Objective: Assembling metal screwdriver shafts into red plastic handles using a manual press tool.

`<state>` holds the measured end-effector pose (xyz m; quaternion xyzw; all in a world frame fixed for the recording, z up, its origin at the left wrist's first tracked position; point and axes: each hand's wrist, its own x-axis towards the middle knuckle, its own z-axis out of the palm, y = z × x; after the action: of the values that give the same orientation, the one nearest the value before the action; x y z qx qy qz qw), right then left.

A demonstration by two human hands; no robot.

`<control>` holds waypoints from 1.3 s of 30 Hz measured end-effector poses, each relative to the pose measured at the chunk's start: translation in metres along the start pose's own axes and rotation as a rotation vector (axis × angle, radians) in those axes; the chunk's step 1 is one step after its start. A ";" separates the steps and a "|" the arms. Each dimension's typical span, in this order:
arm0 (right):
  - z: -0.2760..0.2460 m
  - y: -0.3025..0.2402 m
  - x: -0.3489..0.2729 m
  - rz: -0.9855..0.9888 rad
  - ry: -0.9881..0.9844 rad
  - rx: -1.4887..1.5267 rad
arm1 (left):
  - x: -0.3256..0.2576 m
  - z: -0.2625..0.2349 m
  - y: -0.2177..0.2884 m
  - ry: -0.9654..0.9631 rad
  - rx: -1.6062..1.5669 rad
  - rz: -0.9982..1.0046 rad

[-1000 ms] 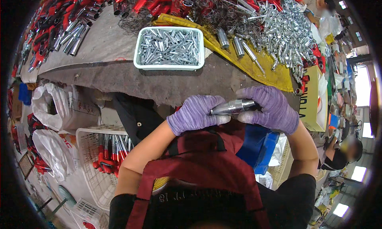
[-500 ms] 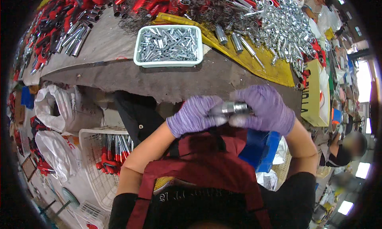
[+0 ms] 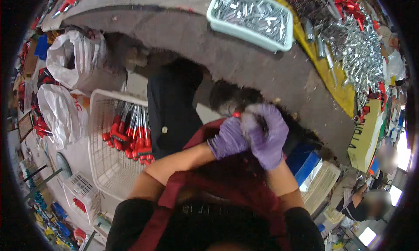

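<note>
In front of my apron, my left hand and my right hand are pressed together in purple knit gloves. My left fingers are closed around something mostly hidden; a small red tip pokes out above them. The curled fingers and thumb of my right hand meet at the same spot, against the left glove. What they grip is covered and blurred. Beyond them, on the bench, stands a pale green tray of small metal pins.
Left of my leg, a white plastic basket holds several red-handled tools with metal shafts. White sacks stand beyond it. A yellow cloth, a heap of shiny metal parts and a yellow box lie right.
My view has swung left, so the tray sits higher and farther right. My hands have drawn together; the shiny metal cylinder between them is hidden now, and a red tip shows.
</note>
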<state>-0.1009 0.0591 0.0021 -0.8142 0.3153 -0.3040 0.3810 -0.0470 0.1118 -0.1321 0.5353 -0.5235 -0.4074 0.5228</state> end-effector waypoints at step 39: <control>0.028 0.123 -0.053 0.578 -0.682 -0.515 | -0.035 -0.006 -0.104 -0.149 -1.200 -1.021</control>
<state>-0.1476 0.0474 -0.1253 -0.8141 0.4499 0.1843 0.3176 -0.0313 0.1371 -0.2377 0.3072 0.0623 -0.8445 0.4342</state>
